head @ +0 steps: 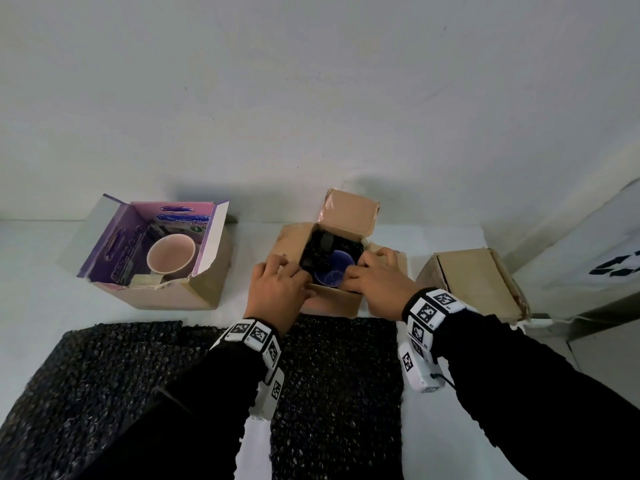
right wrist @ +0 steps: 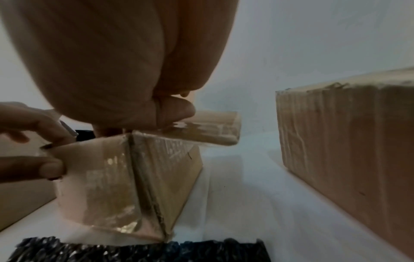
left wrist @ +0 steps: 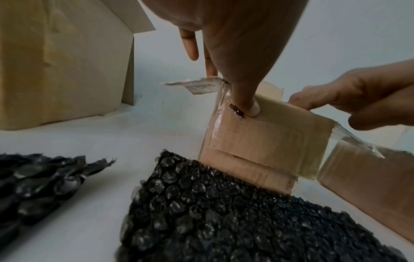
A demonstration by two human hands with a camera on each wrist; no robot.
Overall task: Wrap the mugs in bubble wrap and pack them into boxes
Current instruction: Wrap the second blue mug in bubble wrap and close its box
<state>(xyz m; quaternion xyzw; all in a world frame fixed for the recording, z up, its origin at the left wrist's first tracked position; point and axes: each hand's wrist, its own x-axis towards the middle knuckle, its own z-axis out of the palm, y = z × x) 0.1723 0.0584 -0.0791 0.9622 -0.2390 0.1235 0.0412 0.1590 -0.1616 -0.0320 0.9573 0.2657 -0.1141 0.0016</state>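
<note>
A blue mug point(head: 336, 271) sits in black bubble wrap point(head: 320, 251) inside the open middle cardboard box point(head: 332, 306). Its far flap stands up. My left hand point(head: 287, 275) pinches the near flap point(left wrist: 268, 134) at its left end, thumb point(left wrist: 251, 108) on the outside. My right hand point(head: 360, 275) grips the same flap at its right end, its fingers curled over the top edge by the mug. A bare pink mug point(head: 170, 254) stands in the purple-lined box point(head: 173, 296) on the left.
A closed cardboard box point(head: 474, 282) lies to the right, close to my right wrist. Two sheets of black bubble wrap point(head: 104, 375) point(head: 339, 375) cover the white table point(head: 34, 271) in front of the boxes. A white wall runs behind.
</note>
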